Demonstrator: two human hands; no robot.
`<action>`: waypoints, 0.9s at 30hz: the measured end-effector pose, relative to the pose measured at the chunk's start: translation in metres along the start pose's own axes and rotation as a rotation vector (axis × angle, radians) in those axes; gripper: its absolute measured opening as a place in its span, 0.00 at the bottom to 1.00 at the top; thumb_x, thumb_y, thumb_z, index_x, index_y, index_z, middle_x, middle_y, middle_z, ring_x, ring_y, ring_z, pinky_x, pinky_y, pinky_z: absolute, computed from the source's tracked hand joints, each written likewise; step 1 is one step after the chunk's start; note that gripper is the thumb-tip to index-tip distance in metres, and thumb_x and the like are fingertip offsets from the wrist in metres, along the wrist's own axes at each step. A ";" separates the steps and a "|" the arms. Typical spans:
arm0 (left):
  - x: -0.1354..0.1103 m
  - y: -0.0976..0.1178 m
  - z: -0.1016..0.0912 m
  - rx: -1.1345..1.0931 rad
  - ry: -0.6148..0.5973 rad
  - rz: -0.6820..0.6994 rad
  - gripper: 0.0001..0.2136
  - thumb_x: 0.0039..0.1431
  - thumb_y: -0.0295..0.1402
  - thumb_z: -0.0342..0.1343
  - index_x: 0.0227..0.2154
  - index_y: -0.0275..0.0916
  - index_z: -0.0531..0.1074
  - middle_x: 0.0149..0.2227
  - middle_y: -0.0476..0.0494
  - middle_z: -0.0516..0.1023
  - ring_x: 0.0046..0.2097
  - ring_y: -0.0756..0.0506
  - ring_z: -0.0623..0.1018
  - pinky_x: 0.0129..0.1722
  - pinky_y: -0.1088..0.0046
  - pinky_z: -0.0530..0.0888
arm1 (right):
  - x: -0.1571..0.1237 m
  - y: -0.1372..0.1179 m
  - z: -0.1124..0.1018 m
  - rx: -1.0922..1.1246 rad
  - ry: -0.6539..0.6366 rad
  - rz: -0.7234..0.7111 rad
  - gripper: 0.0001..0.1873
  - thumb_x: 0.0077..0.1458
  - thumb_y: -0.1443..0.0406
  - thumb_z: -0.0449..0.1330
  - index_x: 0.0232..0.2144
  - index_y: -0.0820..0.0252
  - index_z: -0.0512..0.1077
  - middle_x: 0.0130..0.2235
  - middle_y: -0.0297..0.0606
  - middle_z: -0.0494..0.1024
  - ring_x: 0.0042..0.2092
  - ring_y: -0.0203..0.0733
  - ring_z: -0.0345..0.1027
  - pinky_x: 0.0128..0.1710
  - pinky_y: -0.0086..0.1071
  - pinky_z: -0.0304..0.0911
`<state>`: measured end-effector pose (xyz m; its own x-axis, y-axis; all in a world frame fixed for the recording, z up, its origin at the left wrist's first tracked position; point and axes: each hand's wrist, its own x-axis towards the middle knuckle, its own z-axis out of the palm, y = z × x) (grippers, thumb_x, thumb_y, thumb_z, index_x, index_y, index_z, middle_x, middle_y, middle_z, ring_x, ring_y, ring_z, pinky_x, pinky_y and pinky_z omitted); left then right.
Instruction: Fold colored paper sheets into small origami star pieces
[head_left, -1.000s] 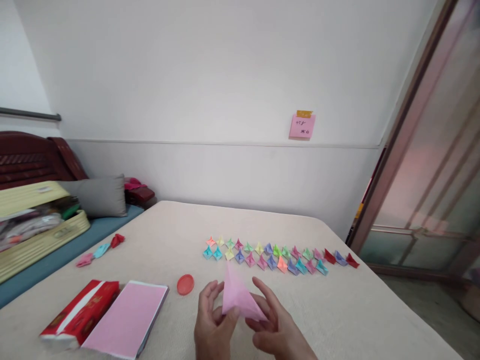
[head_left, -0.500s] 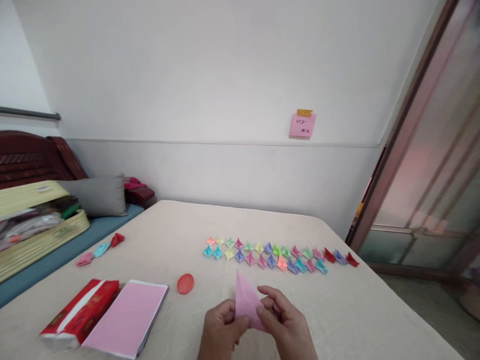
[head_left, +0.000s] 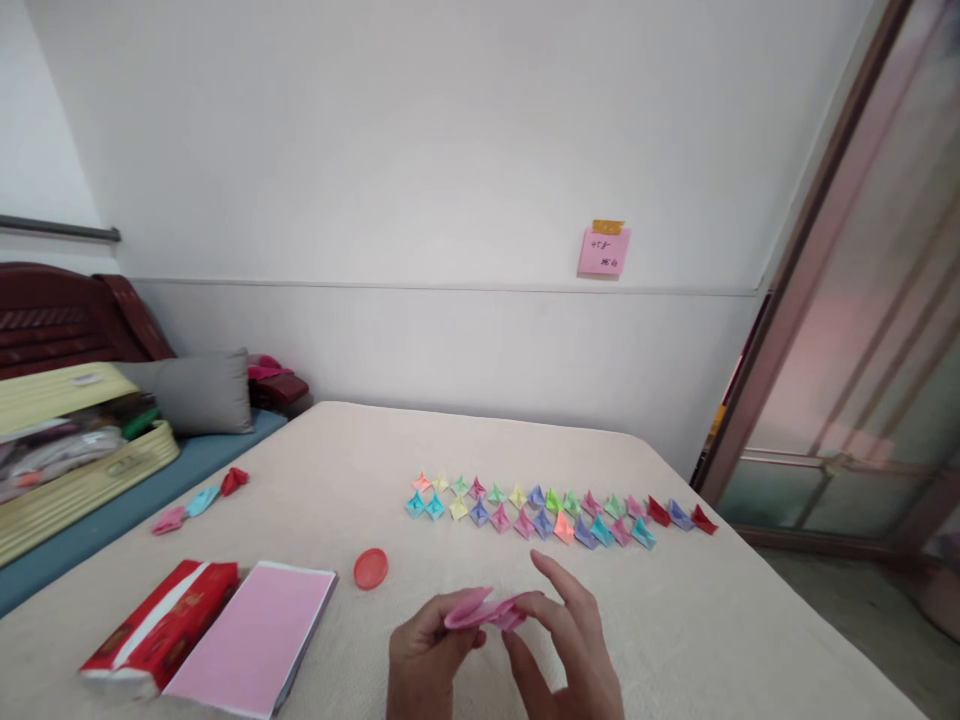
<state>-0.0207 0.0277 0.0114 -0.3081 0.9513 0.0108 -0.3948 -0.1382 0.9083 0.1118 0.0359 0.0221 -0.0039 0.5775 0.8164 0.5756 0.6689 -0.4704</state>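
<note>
Pink folded paper (head_left: 480,608) is held between my two hands above the near part of the table, its layers partly spread and seen nearly edge-on. My left hand (head_left: 427,650) pinches its left side between thumb and fingers. At the right side, my right hand (head_left: 566,635) has thumb and a finger on the paper, with another finger raised off it. Beyond my hands, two rows of small folded paper boats (head_left: 523,521) in many colours stretch across the table. A round red lid (head_left: 370,569) lies to the left of my hands.
A stack of pink paper sheets (head_left: 255,635) lies at the left beside a red tissue pack (head_left: 161,620). Several crumpled pieces, among them a red one (head_left: 235,481), sit near the left edge. A yellow case (head_left: 82,480) and grey cushion (head_left: 195,390) are farther left.
The pink paper has been tipped from an upright, pointed shape to nearly edge-on, its layers now apart. My right hand's fingers have spread and shifted on it.
</note>
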 end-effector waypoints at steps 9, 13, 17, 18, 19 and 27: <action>-0.002 0.001 0.003 0.071 -0.071 0.046 0.10 0.38 0.36 0.68 0.26 0.39 0.82 0.27 0.42 0.82 0.28 0.44 0.75 0.28 0.72 0.73 | -0.001 0.002 0.001 0.023 -0.067 -0.021 0.09 0.54 0.70 0.53 0.35 0.52 0.69 0.53 0.46 0.66 0.53 0.54 0.61 0.46 0.48 0.62; -0.003 0.005 0.004 0.098 -0.130 0.061 0.08 0.41 0.36 0.67 0.27 0.40 0.82 0.29 0.42 0.83 0.29 0.44 0.75 0.29 0.73 0.72 | -0.001 0.001 0.000 0.057 -0.084 0.034 0.07 0.54 0.69 0.53 0.33 0.53 0.70 0.52 0.47 0.68 0.54 0.55 0.60 0.44 0.46 0.64; -0.001 0.008 0.000 0.114 -0.202 0.070 0.06 0.43 0.33 0.66 0.28 0.41 0.82 0.28 0.44 0.82 0.28 0.47 0.73 0.29 0.74 0.71 | -0.001 0.003 -0.001 0.071 -0.072 0.045 0.06 0.53 0.68 0.53 0.33 0.53 0.69 0.52 0.47 0.68 0.54 0.55 0.61 0.45 0.46 0.64; -0.001 0.008 -0.001 0.118 -0.210 0.072 0.06 0.44 0.33 0.66 0.28 0.41 0.82 0.28 0.44 0.82 0.28 0.47 0.73 0.29 0.74 0.71 | -0.001 0.004 -0.001 0.069 -0.076 0.041 0.06 0.53 0.68 0.53 0.33 0.53 0.69 0.52 0.47 0.69 0.54 0.55 0.61 0.45 0.46 0.64; 0.000 0.007 -0.002 0.119 -0.214 0.074 0.06 0.44 0.33 0.66 0.28 0.41 0.82 0.29 0.43 0.82 0.28 0.47 0.73 0.30 0.74 0.71 | -0.002 0.005 -0.001 0.065 -0.086 0.035 0.07 0.53 0.68 0.53 0.33 0.53 0.69 0.52 0.47 0.69 0.54 0.55 0.61 0.45 0.46 0.63; 0.000 0.007 0.000 0.192 -0.201 0.093 0.08 0.47 0.36 0.64 0.29 0.41 0.82 0.29 0.43 0.83 0.32 0.43 0.78 0.34 0.72 0.74 | 0.000 0.012 -0.001 -0.011 -0.105 -0.080 0.11 0.55 0.70 0.53 0.33 0.51 0.73 0.53 0.43 0.68 0.53 0.53 0.60 0.46 0.48 0.62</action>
<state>-0.0232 0.0270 0.0179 -0.1497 0.9753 0.1627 -0.1964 -0.1906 0.9618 0.1196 0.0438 0.0164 -0.1355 0.5686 0.8114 0.5786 0.7102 -0.4011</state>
